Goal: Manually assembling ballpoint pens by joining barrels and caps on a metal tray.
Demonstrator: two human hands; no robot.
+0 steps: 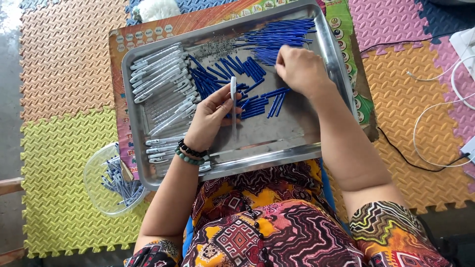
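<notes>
One white pen barrel [233, 94] upright in pinching left hand [210, 116]; right hand [298, 69] closed among blue refills [277, 37].

Bright, even daylight fills the view — soft glare streaks the steel tray [277, 141], shadows stay faint, and focus holds sharp apart from slight edge distortion.

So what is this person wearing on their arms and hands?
Both arms are bare below short patterned sleeves in red, yellow and black. The left hand has two bead bracelets at the wrist, one black, one grey-green. The right hand wears nothing visible.
</notes>
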